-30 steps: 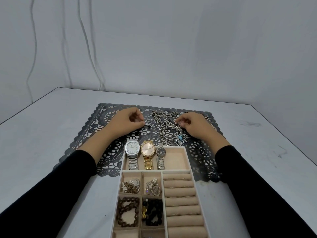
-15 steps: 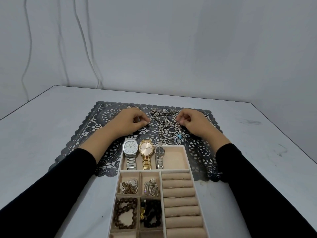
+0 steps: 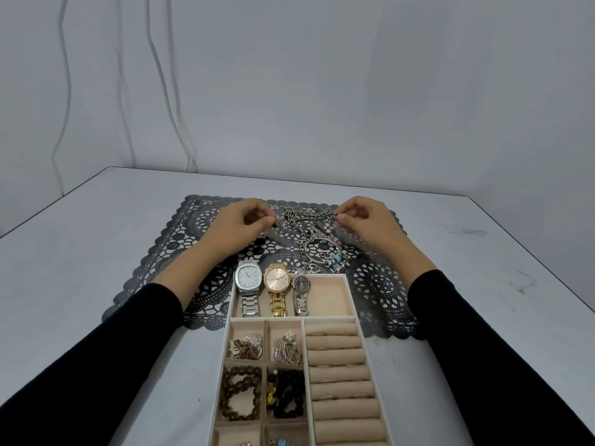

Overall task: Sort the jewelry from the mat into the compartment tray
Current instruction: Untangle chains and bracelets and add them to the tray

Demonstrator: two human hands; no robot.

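Just beyond tray [image 3: 325,277], on mat [image 3: 180,239], L hand [image 3: 238,226] and R hand [image 3: 370,225] each pinch an end of the silver chain [image 3: 309,220] (tangled w/ other pieces [image 3: 335,259]). Prob. light, limp, snag-prone: hold by the ends, lift slowly.

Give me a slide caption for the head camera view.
Left hand and right hand pinch jewelry on the black lace mat beyond the compartment tray.

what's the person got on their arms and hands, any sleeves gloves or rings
Plain black long sleeves cover both arms, the left sleeve and right sleeve stopping short of the wrists. The left hand and right hand are bare: no gloves, and no rings or wristwear visible.
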